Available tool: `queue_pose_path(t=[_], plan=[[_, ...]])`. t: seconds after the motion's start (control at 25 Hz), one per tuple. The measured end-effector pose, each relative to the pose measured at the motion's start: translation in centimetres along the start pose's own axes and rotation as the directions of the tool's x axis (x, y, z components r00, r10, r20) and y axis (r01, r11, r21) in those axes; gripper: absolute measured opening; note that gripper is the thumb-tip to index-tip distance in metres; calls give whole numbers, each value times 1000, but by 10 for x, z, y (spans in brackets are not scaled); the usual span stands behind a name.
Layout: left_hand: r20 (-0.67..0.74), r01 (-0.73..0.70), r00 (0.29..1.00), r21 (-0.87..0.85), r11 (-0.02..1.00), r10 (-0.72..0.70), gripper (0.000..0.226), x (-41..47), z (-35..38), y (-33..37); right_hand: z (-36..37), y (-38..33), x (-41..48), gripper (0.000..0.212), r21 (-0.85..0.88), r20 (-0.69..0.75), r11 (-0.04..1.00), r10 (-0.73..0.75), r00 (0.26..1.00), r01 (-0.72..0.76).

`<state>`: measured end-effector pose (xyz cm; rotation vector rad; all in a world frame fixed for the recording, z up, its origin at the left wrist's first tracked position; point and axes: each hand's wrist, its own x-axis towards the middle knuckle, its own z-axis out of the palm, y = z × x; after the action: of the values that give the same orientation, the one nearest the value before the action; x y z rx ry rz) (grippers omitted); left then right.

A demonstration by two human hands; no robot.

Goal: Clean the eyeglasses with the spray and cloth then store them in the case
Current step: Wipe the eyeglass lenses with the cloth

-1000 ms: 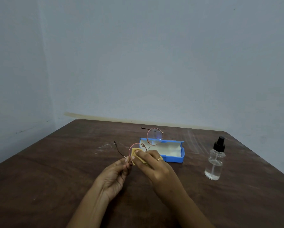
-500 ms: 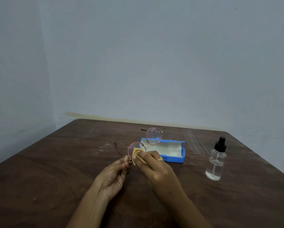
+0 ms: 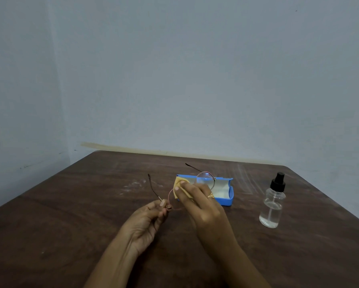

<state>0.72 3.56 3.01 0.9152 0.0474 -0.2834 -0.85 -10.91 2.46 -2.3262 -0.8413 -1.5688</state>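
Round pink-rimmed eyeglasses (image 3: 205,179) hang in the air above the table with both temples unfolded. My left hand (image 3: 147,221) pinches the frame at the near lens's hinge corner. My right hand (image 3: 197,202) presses a small yellow cloth (image 3: 179,185) onto the near lens, which the cloth and fingers mostly hide. The far lens shows in front of the open blue case (image 3: 226,199) with its white lining, lying on the table just behind my hands. A clear spray bottle (image 3: 272,206) with a black pump stands upright to the right.
The dark brown wooden table (image 3: 70,215) fills the lower view, with pale smudges near its middle. Grey walls close it in at the back and left. The table's right corner lies just past the bottle.
My right hand has slid the cloth up over the near lens, now covering most of it. The glasses have tilted slightly. The left hand keeps its pinch on the frame.
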Motion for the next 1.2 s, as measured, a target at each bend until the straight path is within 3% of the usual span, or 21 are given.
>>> queue_pose_path(t=[0.16,0.36,0.84,1.2], plan=[[-43,2,999,-3,1000,-2,21,-2,-2,1,-14,16,1,26,-26,-139,996,79,987,-83],[-55,-5,998,-26,1000,4,22,-4,-1,2,-17,30,-1,31,-41,-168,975,210,963,-219],[-54,24,998,-97,995,-29,23,-3,-1,2,-4,21,-4,32,-73,-31,992,98,995,-100],[-85,24,995,-208,978,-43,7,3,-7,3,-1,21,-7,31,-47,21,993,110,994,-109]])
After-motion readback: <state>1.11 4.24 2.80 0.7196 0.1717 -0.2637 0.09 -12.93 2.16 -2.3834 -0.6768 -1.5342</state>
